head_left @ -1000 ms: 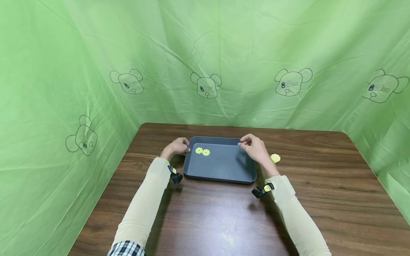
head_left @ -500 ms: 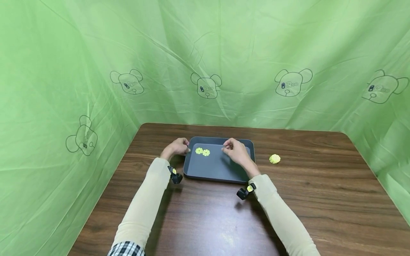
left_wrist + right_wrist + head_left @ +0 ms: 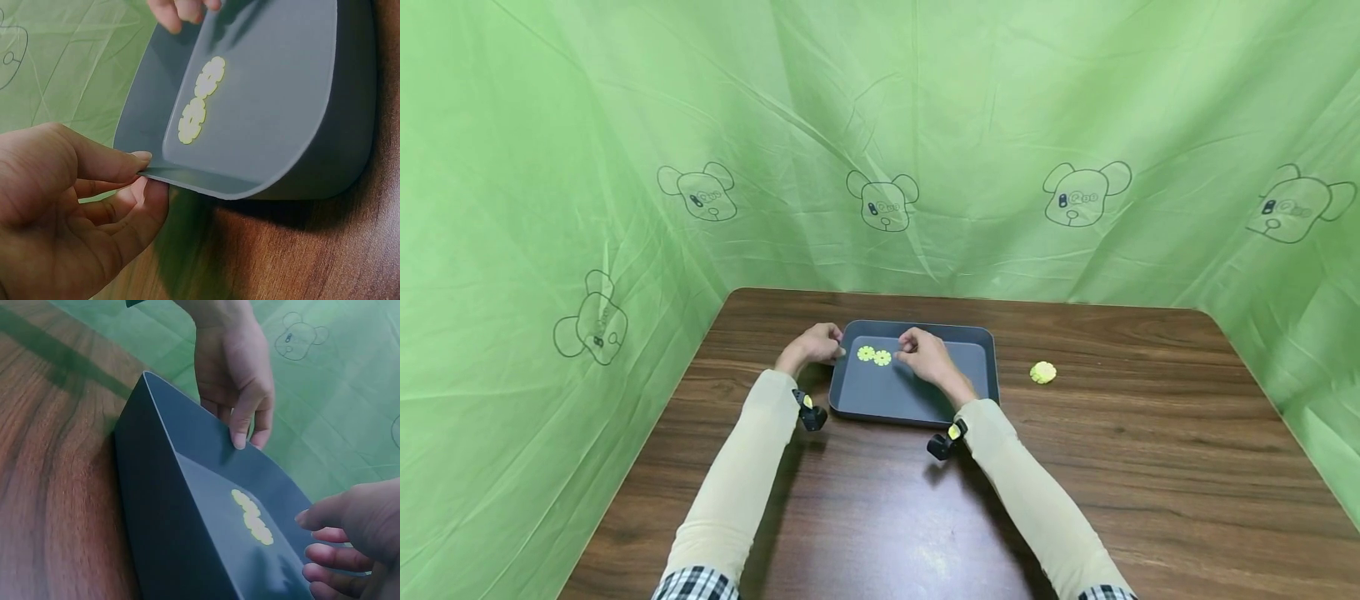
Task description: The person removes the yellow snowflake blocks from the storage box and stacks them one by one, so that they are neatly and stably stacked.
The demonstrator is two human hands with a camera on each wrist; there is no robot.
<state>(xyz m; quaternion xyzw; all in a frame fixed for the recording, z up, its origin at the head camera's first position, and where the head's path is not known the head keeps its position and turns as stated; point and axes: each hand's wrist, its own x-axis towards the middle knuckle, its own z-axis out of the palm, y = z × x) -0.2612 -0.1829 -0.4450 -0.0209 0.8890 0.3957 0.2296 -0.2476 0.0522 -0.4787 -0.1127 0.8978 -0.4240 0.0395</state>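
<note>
Two yellow flower-shaped discs (image 3: 874, 356) lie touching each other in the left part of a dark grey rectangular tray (image 3: 917, 400). My left hand (image 3: 814, 343) pinches the tray's left rim between thumb and fingers, as the left wrist view shows. Over the tray, just right of the discs, is my right hand (image 3: 927, 357). Its fingers are loosely bent, with the thumb (image 3: 319, 514) apart from them, and I see nothing between them. Part of that palm is cut off in the right wrist view. Farther right, a small yellow pile of discs (image 3: 1043, 372) sits on the table.
The tray stands on a dark brown wooden table (image 3: 1157, 433). Green cloth (image 3: 985, 100) with bear outlines hangs behind and at both sides. A black wrist camera (image 3: 810, 414) is strapped to the left wrist and another wrist camera (image 3: 946, 442) to the right.
My right hand has moved left across the tray, from its right rim to beside the two discs. The left hand, the tray and the discs have stayed where they were.
</note>
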